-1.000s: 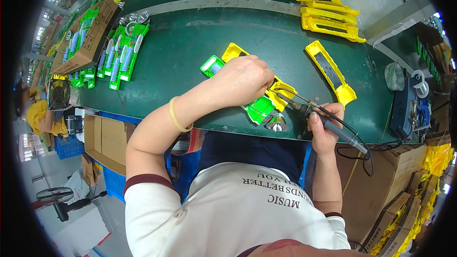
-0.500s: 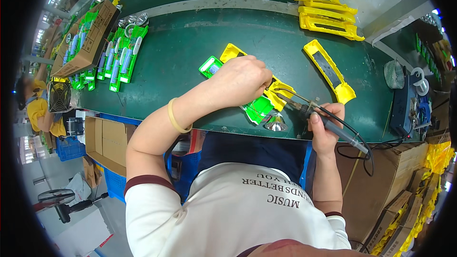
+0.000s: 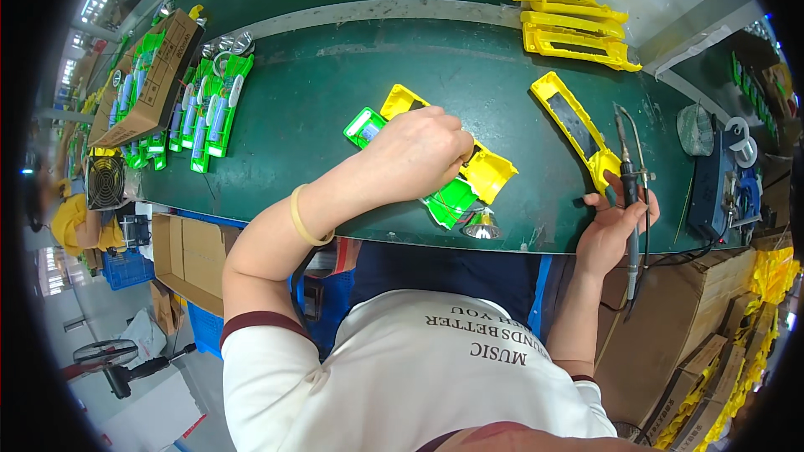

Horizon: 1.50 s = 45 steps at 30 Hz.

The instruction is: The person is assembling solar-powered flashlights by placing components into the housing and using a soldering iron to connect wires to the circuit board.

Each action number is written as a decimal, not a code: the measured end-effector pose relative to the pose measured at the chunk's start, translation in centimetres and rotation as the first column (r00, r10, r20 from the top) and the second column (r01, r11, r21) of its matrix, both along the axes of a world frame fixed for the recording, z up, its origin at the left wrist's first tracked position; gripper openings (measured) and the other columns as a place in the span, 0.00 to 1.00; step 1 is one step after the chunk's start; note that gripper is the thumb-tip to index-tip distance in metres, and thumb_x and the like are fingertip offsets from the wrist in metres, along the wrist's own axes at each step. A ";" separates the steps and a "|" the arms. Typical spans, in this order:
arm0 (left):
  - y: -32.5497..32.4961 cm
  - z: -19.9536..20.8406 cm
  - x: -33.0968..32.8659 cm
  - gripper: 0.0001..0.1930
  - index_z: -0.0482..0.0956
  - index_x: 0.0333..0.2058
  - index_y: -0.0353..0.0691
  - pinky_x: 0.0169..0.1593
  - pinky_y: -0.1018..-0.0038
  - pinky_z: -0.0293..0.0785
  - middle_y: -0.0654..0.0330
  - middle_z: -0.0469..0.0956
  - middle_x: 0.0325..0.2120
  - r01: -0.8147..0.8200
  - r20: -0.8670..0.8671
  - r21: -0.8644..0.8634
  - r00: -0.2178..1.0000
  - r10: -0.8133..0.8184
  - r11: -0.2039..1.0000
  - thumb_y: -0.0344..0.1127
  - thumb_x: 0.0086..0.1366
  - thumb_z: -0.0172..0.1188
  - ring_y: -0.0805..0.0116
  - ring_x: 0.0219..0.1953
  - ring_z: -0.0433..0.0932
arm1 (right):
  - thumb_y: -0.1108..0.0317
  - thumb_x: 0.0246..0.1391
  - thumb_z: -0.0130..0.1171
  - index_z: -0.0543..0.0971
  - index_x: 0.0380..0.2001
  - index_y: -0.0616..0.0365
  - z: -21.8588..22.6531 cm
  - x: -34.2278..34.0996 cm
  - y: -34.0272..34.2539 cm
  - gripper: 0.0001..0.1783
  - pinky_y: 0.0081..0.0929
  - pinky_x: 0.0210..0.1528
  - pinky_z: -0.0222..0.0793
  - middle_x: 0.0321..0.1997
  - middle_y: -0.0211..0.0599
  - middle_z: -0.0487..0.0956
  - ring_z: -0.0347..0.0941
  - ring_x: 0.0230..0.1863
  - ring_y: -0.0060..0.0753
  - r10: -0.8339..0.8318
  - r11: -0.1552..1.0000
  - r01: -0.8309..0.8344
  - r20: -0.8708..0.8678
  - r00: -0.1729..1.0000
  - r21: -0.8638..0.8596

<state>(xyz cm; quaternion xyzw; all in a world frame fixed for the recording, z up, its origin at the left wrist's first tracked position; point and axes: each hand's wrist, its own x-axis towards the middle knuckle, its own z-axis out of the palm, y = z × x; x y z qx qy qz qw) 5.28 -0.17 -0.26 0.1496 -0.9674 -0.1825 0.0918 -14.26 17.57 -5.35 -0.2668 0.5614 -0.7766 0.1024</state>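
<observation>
Left hand point(image 3: 419, 151) lay curled over yellow-and-green plastic part point(image 3: 469, 184) on green table point(image 3: 318, 109), fingers pressed together on it, right hand point(image 3: 615, 226) right of that part, clamped around soldering iron point(image 3: 630, 201), loose yellow shell point(image 3: 574, 125) just above iron

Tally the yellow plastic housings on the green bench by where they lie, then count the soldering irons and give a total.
Yellow plastic housings stacked at the far edge: 3
Yellow plastic housing lying alone near the right hand: 1
Yellow plastic housing under the left hand: 1
Black-handled soldering iron in the right hand: 1
Total: 6
</observation>
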 end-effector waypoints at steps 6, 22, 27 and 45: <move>0.4 0.1 0.2 0.03 0.74 0.19 0.37 0.32 0.64 0.71 0.54 0.72 0.20 0.009 -0.056 0.004 0.998 -0.009 1.000 0.29 0.46 0.55 0.56 0.27 0.72 | 0.56 0.62 0.39 0.55 0.50 0.54 -0.4 -0.3 0.7 0.19 0.28 0.31 0.72 0.48 0.42 0.65 0.70 0.45 0.38 0.081 0.996 -0.083 0.054 0.995 0.033; 0.4 0.3 0.3 0.03 0.75 0.21 0.38 0.34 0.68 0.71 0.58 0.72 0.21 0.027 -0.053 0.046 0.998 -0.024 0.999 0.30 0.47 0.57 0.59 0.30 0.72 | 0.52 0.61 0.41 0.59 0.44 0.56 -0.2 -0.3 0.6 0.19 0.16 0.29 0.61 0.39 0.40 0.71 0.68 0.32 0.22 0.010 1.000 -0.012 0.079 0.997 0.027; 0.2 0.5 0.0 0.03 0.76 0.22 0.38 0.34 0.67 0.71 0.58 0.73 0.22 0.010 -0.013 0.045 1.000 -0.010 0.999 0.30 0.47 0.57 0.59 0.30 0.72 | 0.55 0.62 0.37 0.60 0.46 0.54 -0.4 -0.7 0.5 0.16 0.17 0.28 0.59 0.39 0.39 0.71 0.67 0.34 0.23 0.027 1.000 -0.027 0.056 0.998 -0.013; 0.0 2.5 0.1 0.07 0.77 0.29 0.39 0.34 0.67 0.72 0.53 0.75 0.24 -0.103 -0.022 0.220 0.994 0.110 0.970 0.35 0.52 0.59 0.55 0.30 0.75 | 0.57 0.62 0.40 0.61 0.45 0.57 -0.3 -0.8 0.3 0.16 0.20 0.31 0.58 0.38 0.40 0.71 0.64 0.31 0.23 -0.020 0.997 0.027 0.102 0.995 -0.070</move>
